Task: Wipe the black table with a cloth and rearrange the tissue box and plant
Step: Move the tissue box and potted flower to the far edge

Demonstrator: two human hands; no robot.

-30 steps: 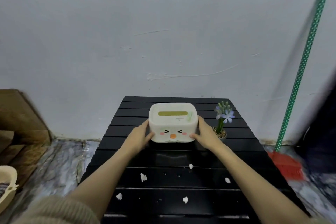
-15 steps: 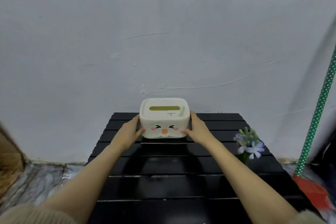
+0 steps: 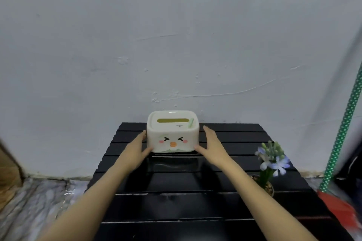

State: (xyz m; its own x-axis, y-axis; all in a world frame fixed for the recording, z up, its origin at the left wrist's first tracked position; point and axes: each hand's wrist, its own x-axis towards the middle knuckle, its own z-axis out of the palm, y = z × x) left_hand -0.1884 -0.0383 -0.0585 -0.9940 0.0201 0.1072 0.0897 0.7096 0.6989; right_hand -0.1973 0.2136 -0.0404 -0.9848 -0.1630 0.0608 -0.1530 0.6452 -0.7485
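Note:
The white tissue box [image 3: 172, 132], with a cartoon face on its front, sits at the back middle of the black slatted table [image 3: 176, 207], close to the wall. My left hand [image 3: 137, 148] lies against its left side, thumb at the lower front corner. My right hand [image 3: 213, 146] is at its right side; the thumb touches the lower corner and the straight fingers stand a little off the box. A small potted plant [image 3: 272, 160] with pale blue flowers stands on the table's right part, apart from the box. No cloth is in view.
A broom with a green dotted handle [image 3: 344, 123] and a red head [image 3: 340, 209] leans at the right of the table. A white wall [image 3: 176, 45] rises right behind the table. Brown wooden pieces [image 3: 7, 168] lie at the left on the marbled floor [image 3: 29, 211].
The tissue box has gone from the table's middle back toward the wall, away from the plant. My right fingers have eased off its side. The white scraps at the table's front are out of frame.

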